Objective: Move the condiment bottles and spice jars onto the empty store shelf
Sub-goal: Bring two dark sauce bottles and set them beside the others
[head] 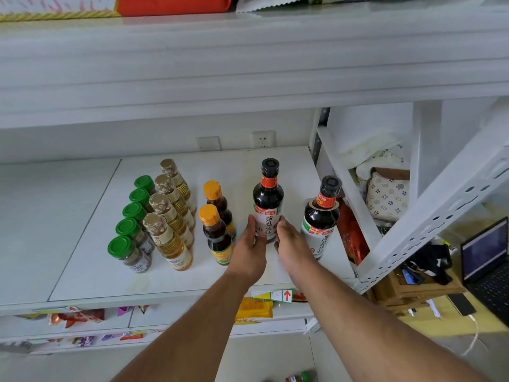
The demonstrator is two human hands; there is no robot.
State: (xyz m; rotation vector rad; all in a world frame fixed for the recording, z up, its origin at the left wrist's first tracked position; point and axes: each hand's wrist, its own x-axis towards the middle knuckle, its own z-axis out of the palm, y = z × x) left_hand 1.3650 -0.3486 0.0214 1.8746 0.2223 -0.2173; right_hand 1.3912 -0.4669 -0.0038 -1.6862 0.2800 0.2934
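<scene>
A dark soy sauce bottle [268,199] with a black cap stands upright on the white shelf [91,271]. My left hand [252,244] and my right hand [290,245] hold its lower body from either side. A second soy sauce bottle [321,216] stands just right of my right hand. Left of my hands stand two small dark bottles with orange caps [217,235], a row of several gold-capped bottles of yellow liquid [170,216], and a row of several green-lidded spice jars [129,244].
The upper shelf's edge [248,78] overhangs the bottles. A perforated white upright [429,230] bounds the shelf on the right, with bags and cloth behind it. A laptop [484,260] sits at far right. Snack packets [77,318] lie on the shelf below.
</scene>
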